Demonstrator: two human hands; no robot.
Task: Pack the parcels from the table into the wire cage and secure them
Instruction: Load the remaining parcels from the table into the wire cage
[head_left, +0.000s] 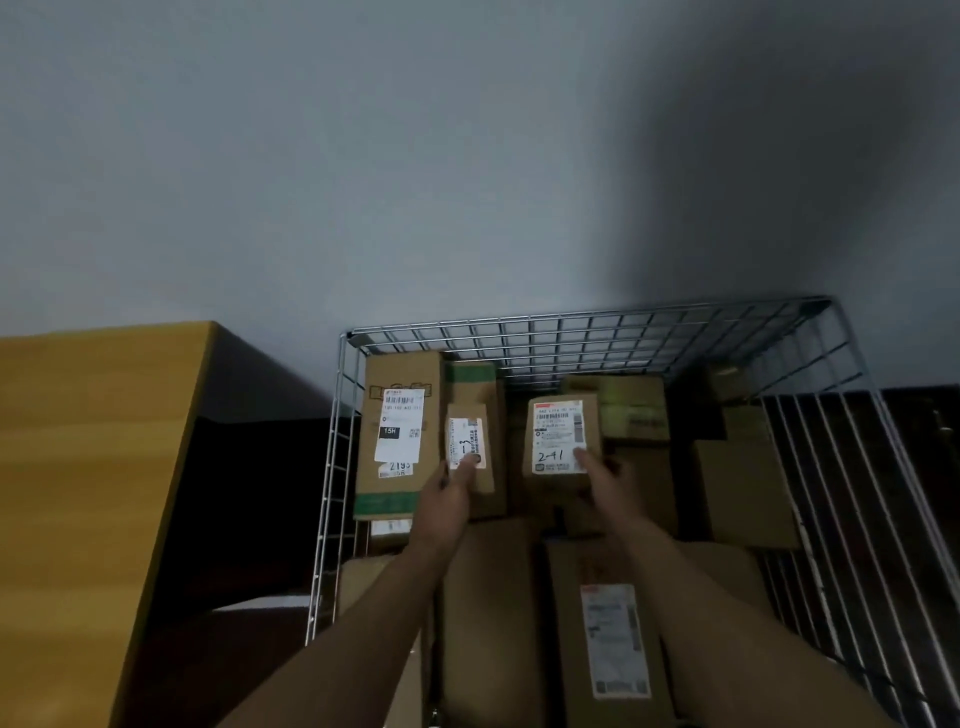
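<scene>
Most of the view is bare grey wall (363, 156), dim and shadowed toward the right. Below it, at the left, stands the yellow-topped desk (78, 467), just beside the wire cage (571, 325), whose mesh sides rise around a crowded layer of cardboard parcels. Biggest among them is a tall carton (397, 431) against the cage's left wall; a long carton (608, 623) lies nearest the camera.

Smaller still are the two parcels in hand, both above that layer. The left hand (447, 493) pinches a slim box (470, 441) at its near end, thumb on the label, and the right hand (605, 478) grips a squat box (558, 436) the same way. Each looks light and stiff, likely safe one-handed. Taped card may be slick, so holding across the near edges, fingers beneath, seems soundest. Whether either rests on the boxes below cannot be told.
</scene>
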